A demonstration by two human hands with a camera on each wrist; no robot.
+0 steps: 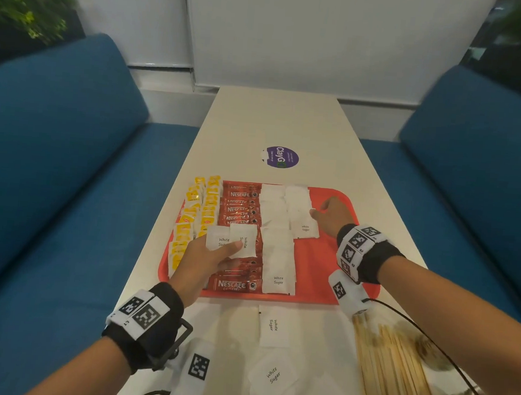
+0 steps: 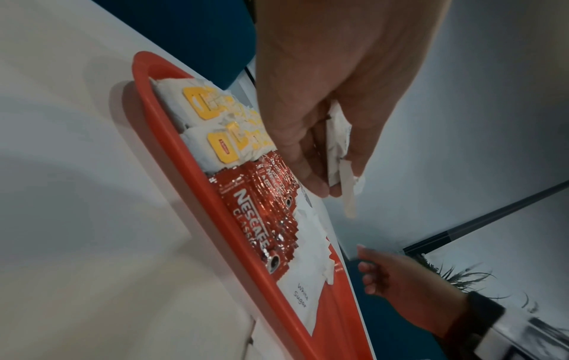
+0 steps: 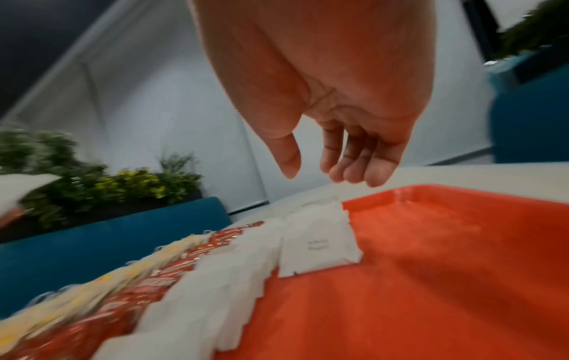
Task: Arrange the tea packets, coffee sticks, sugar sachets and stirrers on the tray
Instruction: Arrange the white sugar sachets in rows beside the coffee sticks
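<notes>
Our left hand (image 1: pixel 201 256) pinches two white sugar sachets (image 1: pixel 233 240) above the coffee sticks (image 1: pixel 241 210) on the red tray (image 1: pixel 325 263); our right hand (image 1: pixel 333 214), fingers loose, hovers empty just right of the far sachet rows.

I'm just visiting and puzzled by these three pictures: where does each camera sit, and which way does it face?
Head: worn on the head, looking down at the red tray; both forearms show.
Left wrist: looks along the left hand, which pinches sugar sachets.
Right wrist: looks along the empty right hand above the tray's bare part.
Shared: all three show the tray and its coffee sticks.
</notes>
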